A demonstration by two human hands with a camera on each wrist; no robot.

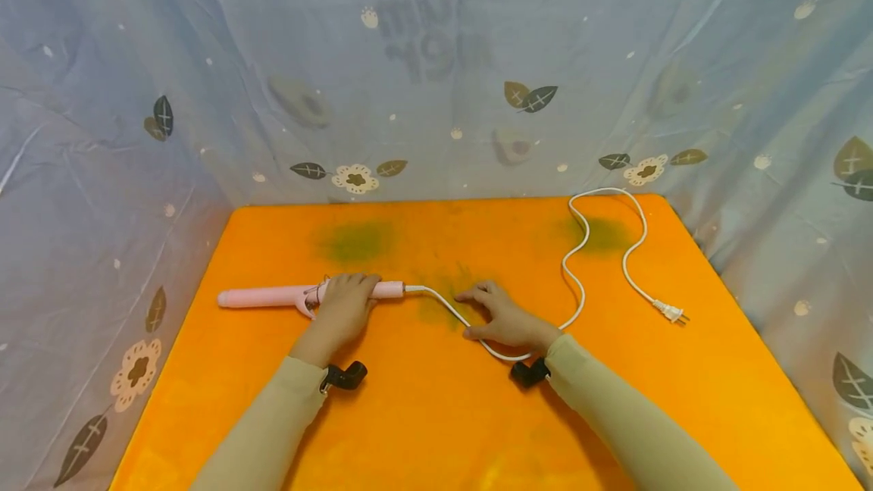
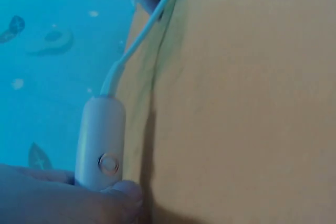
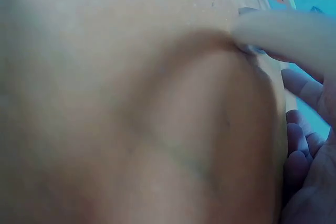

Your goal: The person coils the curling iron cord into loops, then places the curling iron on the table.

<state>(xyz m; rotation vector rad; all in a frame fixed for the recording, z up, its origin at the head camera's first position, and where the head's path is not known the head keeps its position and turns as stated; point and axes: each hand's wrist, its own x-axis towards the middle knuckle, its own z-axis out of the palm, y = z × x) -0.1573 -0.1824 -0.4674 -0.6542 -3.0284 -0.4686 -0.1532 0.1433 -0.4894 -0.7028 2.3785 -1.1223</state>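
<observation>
Curling iron [image 1: 289, 295], just one, lies left on one orange counter [image 1: 436, 415]! Left hand [image 1: 343, 311] wraps its grip round the handle [image 1: 390, 290]; right hand [image 1: 508, 319], grip loosely parted, sits by one white cord [image 1: 583, 292], contact unclear.

Orange tabletop [image 1: 436, 415] with dull green smudges [image 1: 358, 241], grey-blue curtain [image 1: 409, 127] along three sides, printed leaves [image 1: 540, 99], pale flowers [image 1: 355, 179]

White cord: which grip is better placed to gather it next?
Right, probably: the right grip is at the white cord, and the plug lies on that side. The left grip holds the pink curling iron.
</observation>
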